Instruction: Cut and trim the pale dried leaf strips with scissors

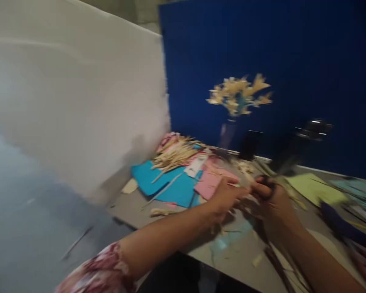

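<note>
Head: pale flowers in vase beyond left hand.

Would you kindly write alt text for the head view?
A person's left hand and right hand are close together over a cluttered table, the right holding a blurred, dark-handled tool. Behind, a vase of pale flowers stands before a blue panel; a blue sheet and a pink sheet lie nearby.

The one view looks from the person's head, forward and down along both forearms, the left hand and right hand near the lens. Around and beneath the hands it takes in the tabletop; beyond them, a blue panel; left of the left hand, a white wall and the floor.
</note>
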A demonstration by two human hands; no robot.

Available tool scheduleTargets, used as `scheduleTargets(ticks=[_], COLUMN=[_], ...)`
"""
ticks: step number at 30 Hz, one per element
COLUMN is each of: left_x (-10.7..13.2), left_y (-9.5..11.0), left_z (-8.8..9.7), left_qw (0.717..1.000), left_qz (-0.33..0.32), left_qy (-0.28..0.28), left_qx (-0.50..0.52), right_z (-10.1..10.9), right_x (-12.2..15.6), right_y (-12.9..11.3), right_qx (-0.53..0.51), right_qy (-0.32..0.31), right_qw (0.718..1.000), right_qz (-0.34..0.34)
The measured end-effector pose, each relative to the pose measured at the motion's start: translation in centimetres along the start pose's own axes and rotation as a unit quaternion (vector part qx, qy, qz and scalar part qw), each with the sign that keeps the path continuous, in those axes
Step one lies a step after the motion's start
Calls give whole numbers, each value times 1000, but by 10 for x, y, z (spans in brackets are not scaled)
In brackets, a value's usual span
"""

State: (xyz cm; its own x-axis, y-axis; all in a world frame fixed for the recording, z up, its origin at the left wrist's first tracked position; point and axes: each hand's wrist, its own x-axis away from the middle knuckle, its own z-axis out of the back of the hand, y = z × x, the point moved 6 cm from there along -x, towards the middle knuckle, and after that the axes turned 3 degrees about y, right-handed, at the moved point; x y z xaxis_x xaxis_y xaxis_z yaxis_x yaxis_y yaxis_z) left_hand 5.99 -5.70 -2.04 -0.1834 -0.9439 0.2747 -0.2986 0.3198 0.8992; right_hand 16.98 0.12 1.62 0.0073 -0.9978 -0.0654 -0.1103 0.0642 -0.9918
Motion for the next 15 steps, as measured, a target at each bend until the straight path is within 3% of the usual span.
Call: scheduleTargets(ticks=[2,4,9,15], left_x=[-52,-79,-81,-92], left_y=[32,49,42,35], left_z=[-16,-31,-33,-21], left_qw=[1000,999,996,996], left_qz=[-10,-34,-48,-42], left_qy=[-1,-33,-52,-54], left_qx=[-6,8,49,65], right_z=[35,48,46,46], right_x=[-4,-11,-20,-23], right_y=[-7,-10,-5,6], right_qx=[-20,-28,35,66], right_qy=[92,142,170,100], right_qw=[995,988,983,993], right_qz=[25,45,51,-7])
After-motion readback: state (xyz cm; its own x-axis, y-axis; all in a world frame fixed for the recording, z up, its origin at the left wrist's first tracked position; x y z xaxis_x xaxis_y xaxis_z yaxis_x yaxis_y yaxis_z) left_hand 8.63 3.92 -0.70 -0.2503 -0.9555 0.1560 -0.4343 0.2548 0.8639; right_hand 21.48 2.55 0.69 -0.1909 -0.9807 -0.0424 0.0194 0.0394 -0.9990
